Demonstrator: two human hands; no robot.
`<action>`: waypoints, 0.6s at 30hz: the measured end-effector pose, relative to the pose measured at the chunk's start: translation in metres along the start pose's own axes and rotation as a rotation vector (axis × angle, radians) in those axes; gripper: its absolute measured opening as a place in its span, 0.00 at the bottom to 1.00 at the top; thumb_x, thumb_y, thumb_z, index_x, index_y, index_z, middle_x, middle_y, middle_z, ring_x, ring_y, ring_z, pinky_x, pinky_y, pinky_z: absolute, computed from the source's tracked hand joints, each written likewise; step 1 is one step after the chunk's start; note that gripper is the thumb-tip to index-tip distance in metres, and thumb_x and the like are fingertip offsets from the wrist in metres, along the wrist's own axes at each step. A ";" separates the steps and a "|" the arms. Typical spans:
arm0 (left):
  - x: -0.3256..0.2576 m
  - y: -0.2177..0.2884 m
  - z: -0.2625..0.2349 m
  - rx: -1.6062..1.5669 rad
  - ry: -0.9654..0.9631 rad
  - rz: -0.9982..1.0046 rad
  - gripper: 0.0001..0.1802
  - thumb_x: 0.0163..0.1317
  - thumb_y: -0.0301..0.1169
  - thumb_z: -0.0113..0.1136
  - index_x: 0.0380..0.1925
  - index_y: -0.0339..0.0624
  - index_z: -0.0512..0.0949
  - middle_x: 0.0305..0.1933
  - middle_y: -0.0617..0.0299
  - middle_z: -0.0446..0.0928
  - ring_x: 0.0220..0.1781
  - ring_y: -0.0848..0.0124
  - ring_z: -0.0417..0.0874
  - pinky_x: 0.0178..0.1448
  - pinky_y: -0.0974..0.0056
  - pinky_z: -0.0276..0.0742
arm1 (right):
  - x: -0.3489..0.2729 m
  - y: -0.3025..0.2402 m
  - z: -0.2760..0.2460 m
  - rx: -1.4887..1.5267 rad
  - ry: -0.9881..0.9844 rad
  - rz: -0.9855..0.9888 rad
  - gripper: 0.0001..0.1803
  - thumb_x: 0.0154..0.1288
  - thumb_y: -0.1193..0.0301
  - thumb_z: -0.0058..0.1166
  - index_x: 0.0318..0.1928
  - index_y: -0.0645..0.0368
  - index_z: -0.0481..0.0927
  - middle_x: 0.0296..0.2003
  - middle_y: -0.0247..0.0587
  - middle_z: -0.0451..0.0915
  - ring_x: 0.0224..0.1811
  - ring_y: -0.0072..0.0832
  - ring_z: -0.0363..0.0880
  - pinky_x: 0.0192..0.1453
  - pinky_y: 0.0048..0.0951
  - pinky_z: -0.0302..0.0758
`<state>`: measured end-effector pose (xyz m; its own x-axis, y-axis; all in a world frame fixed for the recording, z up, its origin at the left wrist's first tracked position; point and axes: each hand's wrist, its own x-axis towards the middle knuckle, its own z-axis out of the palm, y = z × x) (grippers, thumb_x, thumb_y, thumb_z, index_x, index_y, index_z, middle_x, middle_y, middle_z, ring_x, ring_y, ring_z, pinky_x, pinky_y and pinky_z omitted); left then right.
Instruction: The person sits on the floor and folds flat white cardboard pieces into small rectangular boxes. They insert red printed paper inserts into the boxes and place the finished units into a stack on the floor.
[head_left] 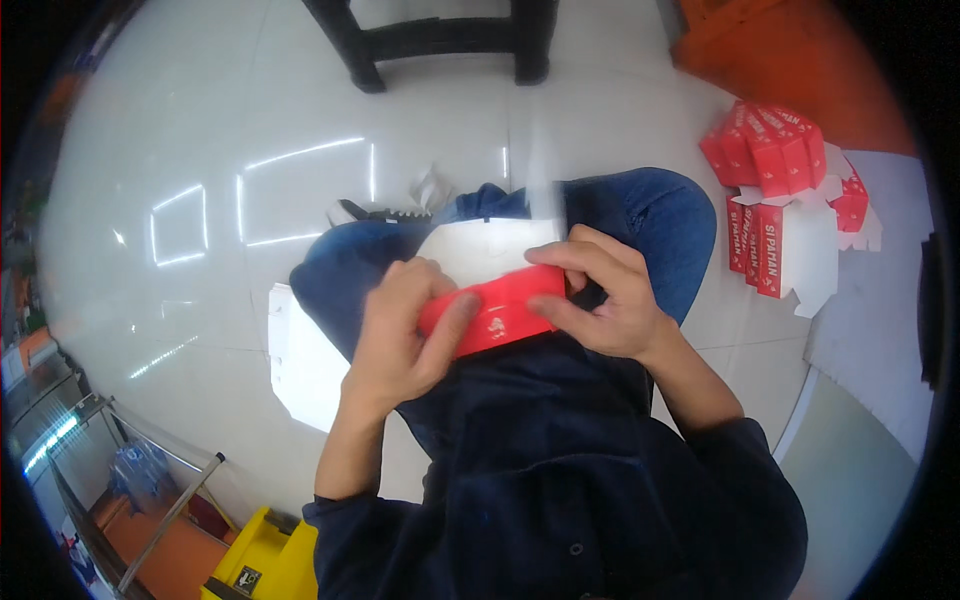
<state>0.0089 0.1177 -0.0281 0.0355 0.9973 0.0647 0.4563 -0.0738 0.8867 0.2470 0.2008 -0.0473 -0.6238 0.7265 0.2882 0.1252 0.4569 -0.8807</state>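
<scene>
A red and white cardboard box (510, 306), partly folded, lies across my lap, its red printed side toward me and its white inner face (475, 248) spread out beyond. My left hand (408, 325) grips the red panel's left end, thumb on top and fingers curled behind. At the other end, my right hand (602, 295) pinches the box's right corner, with the thumb on the red side and the index finger over the white edge. The fingertips behind the panel are hidden.
Folded red boxes (775, 150) are piled on the floor at the right, several standing upright. White flat cardboard (305, 360) lies by my left knee. A black stool (440, 40) stands ahead. A yellow plastic object (265, 560) and a metal rack (170, 520) are at lower left.
</scene>
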 end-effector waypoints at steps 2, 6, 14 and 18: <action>-0.001 0.002 0.002 -0.014 -0.003 0.026 0.08 0.62 0.24 0.66 0.27 0.40 0.77 0.26 0.54 0.74 0.28 0.57 0.72 0.36 0.57 0.65 | 0.002 -0.004 0.000 -0.133 0.068 -0.026 0.18 0.59 0.71 0.75 0.48 0.61 0.84 0.31 0.39 0.78 0.24 0.25 0.71 0.28 0.25 0.69; 0.002 0.005 -0.001 -0.013 -0.021 0.075 0.08 0.62 0.23 0.66 0.27 0.40 0.76 0.26 0.54 0.73 0.28 0.57 0.71 0.37 0.57 0.64 | -0.009 -0.003 0.001 -0.240 0.241 -0.076 0.16 0.58 0.73 0.75 0.45 0.62 0.85 0.32 0.39 0.80 0.24 0.26 0.73 0.28 0.26 0.71; 0.023 0.029 -0.003 0.231 -0.178 0.289 0.09 0.60 0.21 0.66 0.27 0.39 0.74 0.27 0.52 0.70 0.30 0.51 0.72 0.40 0.52 0.66 | -0.004 0.012 0.007 -0.294 0.124 -0.348 0.19 0.60 0.66 0.71 0.49 0.60 0.84 0.35 0.42 0.83 0.34 0.39 0.84 0.37 0.37 0.81; 0.029 0.056 0.009 0.457 -0.242 0.233 0.08 0.62 0.24 0.65 0.41 0.40 0.79 0.38 0.52 0.76 0.41 0.50 0.76 0.52 0.48 0.67 | -0.004 -0.021 -0.017 -0.295 -0.030 -0.228 0.25 0.58 0.58 0.73 0.53 0.54 0.83 0.40 0.41 0.78 0.39 0.34 0.81 0.30 0.33 0.77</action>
<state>0.0435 0.1425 0.0193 0.3596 0.9296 0.0804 0.7488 -0.3389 0.5695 0.2603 0.1973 -0.0238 -0.6831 0.5759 0.4491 0.1950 0.7365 -0.6478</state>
